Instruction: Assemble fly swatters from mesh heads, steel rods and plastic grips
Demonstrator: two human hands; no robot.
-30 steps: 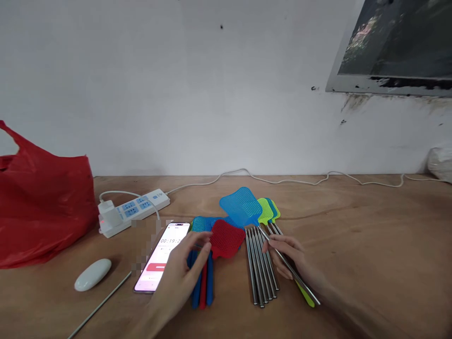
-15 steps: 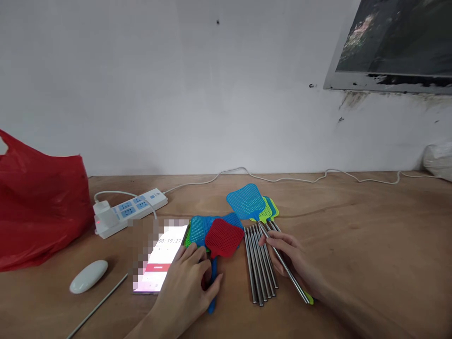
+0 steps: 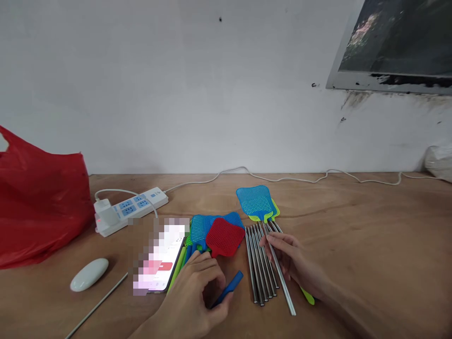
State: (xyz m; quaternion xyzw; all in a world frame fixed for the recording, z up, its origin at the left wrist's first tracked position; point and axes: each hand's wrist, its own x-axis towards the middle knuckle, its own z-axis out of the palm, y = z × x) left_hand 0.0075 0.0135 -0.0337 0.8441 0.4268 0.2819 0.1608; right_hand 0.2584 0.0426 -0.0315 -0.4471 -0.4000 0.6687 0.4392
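The left hand (image 3: 193,291) pinched one blue plastic handle tube (image 3: 234,281); the right hand (image 3: 288,254) gripped one silver metal rod (image 3: 283,281) topped, toward eleven o'clock, by one blue mesh swatter head (image 3: 254,199). One red mesh swatter head (image 3: 226,237), at the left hand's one o'clock, hid part of the other blue mesh heads (image 3: 200,229), their number unclear.

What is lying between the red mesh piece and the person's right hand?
A row of metal rods lies between the red mesh piece and the right hand, as the head view shows.
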